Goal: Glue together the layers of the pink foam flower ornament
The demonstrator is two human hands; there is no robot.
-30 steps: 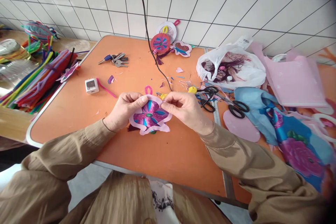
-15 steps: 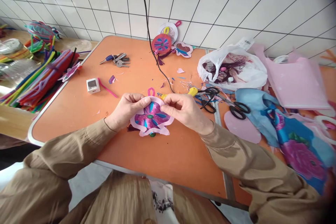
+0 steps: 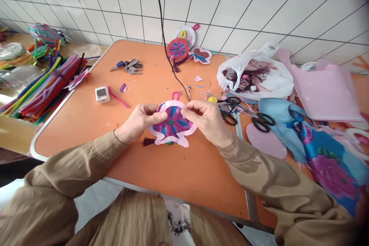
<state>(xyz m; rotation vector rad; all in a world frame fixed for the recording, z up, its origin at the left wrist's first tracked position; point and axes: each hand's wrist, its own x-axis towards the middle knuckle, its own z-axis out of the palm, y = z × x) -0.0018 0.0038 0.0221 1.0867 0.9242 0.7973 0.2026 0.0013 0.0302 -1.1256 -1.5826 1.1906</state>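
I hold a flower-shaped craft ornament (image 3: 173, 125) just above the orange table (image 3: 86, 123); it has a pale pink border, a purple and blue face and a pink loop at its top. My left hand (image 3: 138, 121) pinches its left edge with the thumb on the face. Gripping the right edge in the same way is my right hand (image 3: 206, 119). A dark purple tassel (image 3: 148, 141) sticks out beneath the ornament on the left.
Scissors (image 3: 230, 107) and a white bag (image 3: 256, 75) lie right of my hands, with blue and pink sheets beyond. Keys (image 3: 128, 65), a white charger (image 3: 101, 93), finished ornaments (image 3: 178, 48) and a black cable (image 3: 168, 52) sit farther back. Pipe cleaners (image 3: 40, 84) pile at left.
Both hands have lifted the ornament slightly and shifted it to the right, and the tassel beneath it now shows more.
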